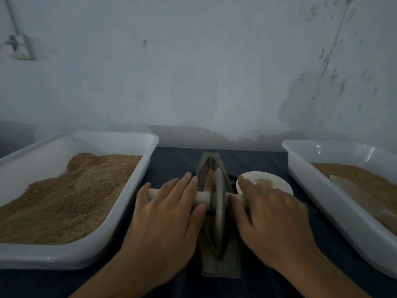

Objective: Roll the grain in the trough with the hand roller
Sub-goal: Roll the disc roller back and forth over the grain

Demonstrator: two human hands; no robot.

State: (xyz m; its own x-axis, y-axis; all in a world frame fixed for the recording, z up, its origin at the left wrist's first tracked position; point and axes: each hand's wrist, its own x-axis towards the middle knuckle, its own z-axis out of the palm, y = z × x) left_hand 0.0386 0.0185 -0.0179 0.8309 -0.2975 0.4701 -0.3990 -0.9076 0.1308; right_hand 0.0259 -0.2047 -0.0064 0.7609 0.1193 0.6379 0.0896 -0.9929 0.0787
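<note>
A narrow grey boat-shaped trough [223, 263] lies lengthwise on the dark cloth between my hands, with tan grain [210, 178] in its groove. The hand roller's grey disc [219, 203] stands upright in the groove, on a pale axle [203, 197] running left to right. My left hand [165, 214] rests flat on the left axle handle, fingers straight, thumb beside the disc. My right hand [272, 214] lies palm-down over the right handle with fingers spread and slightly blurred.
A white plastic tub [120, 239] heaped with tan grain sits at the left. A second white tub [305, 181] with finer brown material is at the right. A small white bowl [277, 181] with some powder stands behind my right hand. A wall rises close behind.
</note>
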